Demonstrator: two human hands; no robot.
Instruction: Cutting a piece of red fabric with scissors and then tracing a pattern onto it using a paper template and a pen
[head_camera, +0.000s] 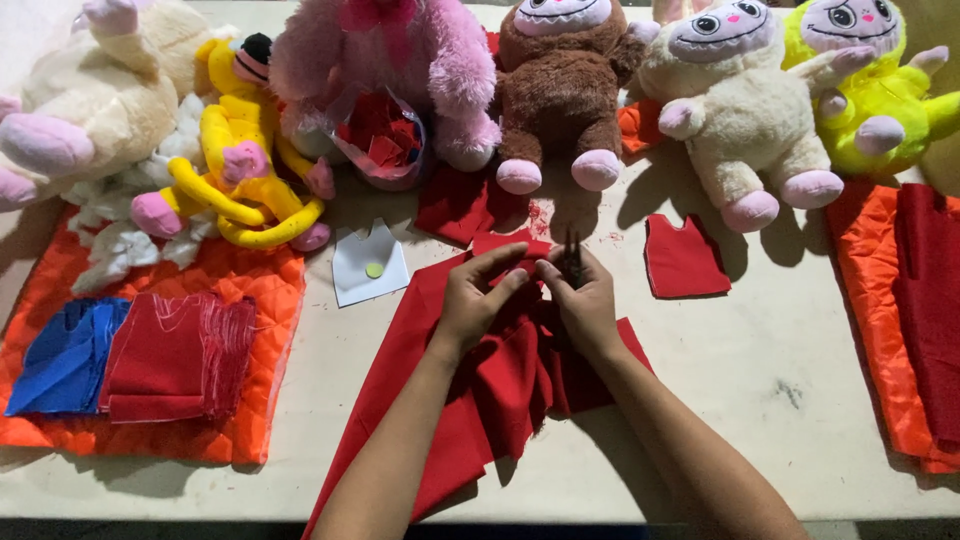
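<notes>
Currently | left hand (472, 300) pinches crumpled red woven fabric sheet (470, 400) | right hand (585, 300) grips small dark scissors (573, 262) | fabric folded, edges frayed, on pale table (780, 400)

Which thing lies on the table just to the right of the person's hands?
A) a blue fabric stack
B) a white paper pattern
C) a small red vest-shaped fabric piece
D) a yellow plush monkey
C: the small red vest-shaped fabric piece lies on the bare table to the right of the right hand; the other three are on the left side.
</notes>
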